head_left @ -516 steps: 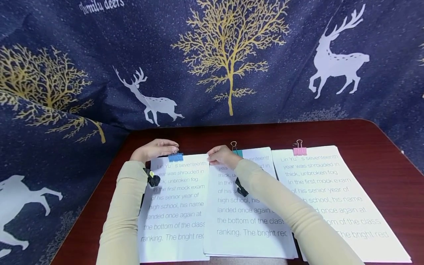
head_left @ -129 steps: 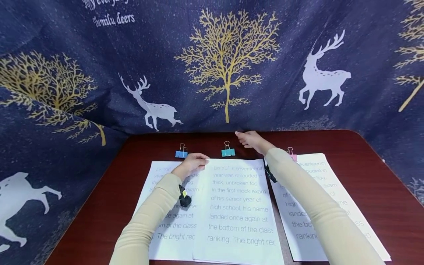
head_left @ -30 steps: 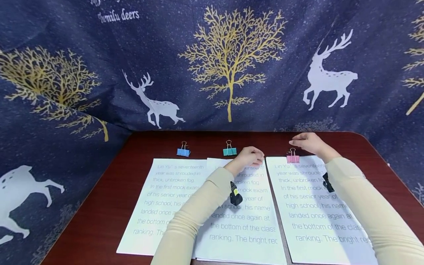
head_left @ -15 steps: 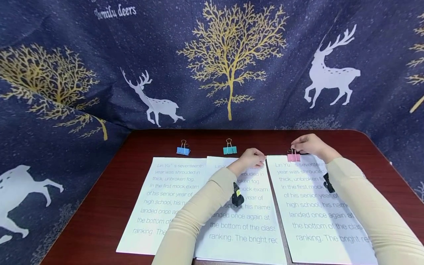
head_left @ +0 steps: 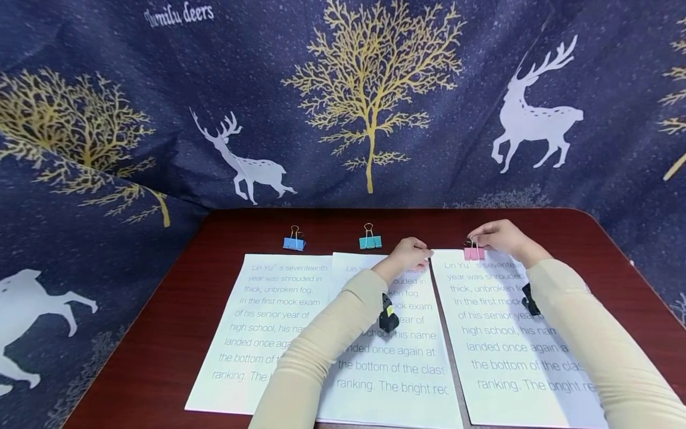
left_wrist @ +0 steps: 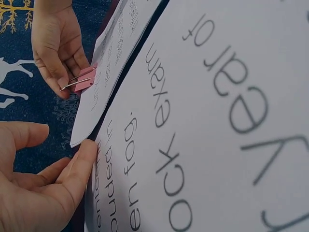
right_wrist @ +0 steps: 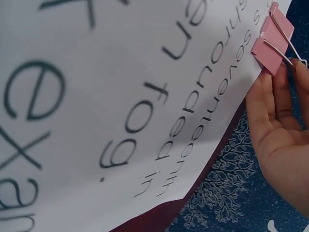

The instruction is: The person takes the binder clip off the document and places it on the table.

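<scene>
My right hand (head_left: 506, 239) pinches the wire handles of a pink binder clip (head_left: 474, 254) at the top edge of the right-hand stack of printed sheets (head_left: 498, 333). In the right wrist view, the clip's pink body (right_wrist: 274, 43) sits over the paper's edge, thumb on the handle side and fingers behind. My left hand (head_left: 405, 257) lies over the top right corner of the middle stack (head_left: 391, 369). Its fingertips (left_wrist: 88, 147) are right at the neighbouring corner of the right-hand stack, with the thumb held apart in the left wrist view.
A blue binder clip (head_left: 294, 241) and a teal binder clip (head_left: 370, 239) stand on the dark red table (head_left: 155, 322) behind the paper. The left stack (head_left: 257, 333) is partly overlapped by the middle one. A patterned blue cloth (head_left: 429, 173) hangs behind the table.
The blue and teal clips, earlier on their stacks, now stand behind them. My left hand has moved right. Within the last second my right hand has come down and taken hold of the pink clip.
</scene>
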Demonstrator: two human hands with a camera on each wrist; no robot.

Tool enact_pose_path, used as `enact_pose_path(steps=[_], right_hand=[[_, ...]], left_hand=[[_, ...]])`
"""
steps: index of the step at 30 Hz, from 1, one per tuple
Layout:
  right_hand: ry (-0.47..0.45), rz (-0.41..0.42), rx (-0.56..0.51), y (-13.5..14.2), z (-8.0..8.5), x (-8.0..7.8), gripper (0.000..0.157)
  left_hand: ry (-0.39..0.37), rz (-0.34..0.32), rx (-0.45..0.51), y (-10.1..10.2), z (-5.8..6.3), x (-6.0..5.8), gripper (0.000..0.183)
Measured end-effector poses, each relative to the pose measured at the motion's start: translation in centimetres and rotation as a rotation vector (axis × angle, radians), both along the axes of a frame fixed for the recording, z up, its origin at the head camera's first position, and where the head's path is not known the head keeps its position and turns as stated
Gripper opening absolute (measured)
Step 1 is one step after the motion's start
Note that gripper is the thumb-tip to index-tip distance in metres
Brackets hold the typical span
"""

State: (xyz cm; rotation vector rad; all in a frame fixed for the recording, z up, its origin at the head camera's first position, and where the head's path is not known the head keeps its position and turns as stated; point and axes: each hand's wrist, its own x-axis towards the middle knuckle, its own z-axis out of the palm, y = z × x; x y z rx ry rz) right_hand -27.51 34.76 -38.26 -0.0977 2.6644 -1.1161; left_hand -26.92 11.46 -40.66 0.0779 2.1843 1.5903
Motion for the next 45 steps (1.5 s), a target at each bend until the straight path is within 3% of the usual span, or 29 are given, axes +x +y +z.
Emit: enact_pose_path(steps=[11,18,25,33,39,45], right_hand=[[-0.038,-0.030,-0.036,0.4,-0.2,0.1,0.038],[-0.042,-0.047,-0.056,0.6,-0.1,0.3,0.039],[-0.038,-0.061,-0.091,0.8,-0.5,0.2,0.042],[0.000,-0.055,-0.026,0.2,-0.5,0.4,0.041],[-0.014,-0.029,-0.063,0.2,0.1,0.6,0.042],[0.009,0.034,-0.145,1.3,0.7,0.1,0.048]], left_hand=[[0.005,0.003,0.121,0.3,-0.8,-0.5,0.025],[0.114,-0.043,0.014,0.3,-0.8,-0.4,0.021],[0.104,-0.078,0.060,0.6,-1.2,-0.1,0.026],[0.027,-0.019,0.103,0.5,-1.8,-0.1,0.024],[0.047,0.024,0.114,0.5,-2.4,0.1,0.026],[0.092,0.025,0.128,0.5,-2.7,0.3,0.025]])
